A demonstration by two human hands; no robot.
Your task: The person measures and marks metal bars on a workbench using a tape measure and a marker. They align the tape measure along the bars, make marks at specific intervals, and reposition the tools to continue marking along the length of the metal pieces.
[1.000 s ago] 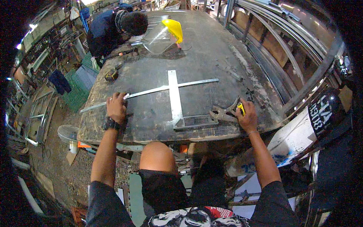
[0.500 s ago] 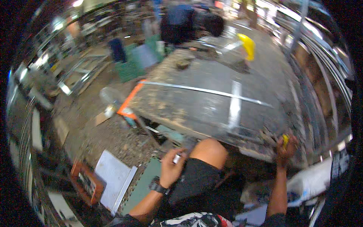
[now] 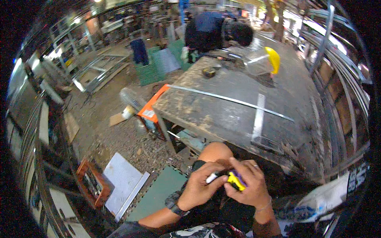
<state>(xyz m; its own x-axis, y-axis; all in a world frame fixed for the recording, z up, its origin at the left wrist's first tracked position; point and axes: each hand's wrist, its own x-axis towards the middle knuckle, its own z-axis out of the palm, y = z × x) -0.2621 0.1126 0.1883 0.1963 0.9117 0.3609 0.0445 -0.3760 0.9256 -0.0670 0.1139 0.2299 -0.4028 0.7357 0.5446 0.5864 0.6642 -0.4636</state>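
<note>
This is a metal workshop, quite rough, with bright daylight entering at the far side. The worn table (image 3: pixel 194 109) carries a long, thin metal bar (image 3: pixel 214 95). At right, many long metal profiles (image 3: pixel 350 85) are kept. A rectangular metal frame (image 3: pixel 98 69) lies on the bare, dirty ground (image 3: pixel 91 113), and a co-worker (image 3: pixel 204 31) bends at the table.

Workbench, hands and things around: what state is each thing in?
Left hand: closed on a small white object
Right hand: closed on the yellow tool
Yellow tool: partly covered
Long metal bar: lying on the workbench, crossing the wide strip
Yellow-topped clear visor: resting on the workbench, unworn
Fan: spinning or not, cannot tell
</note>
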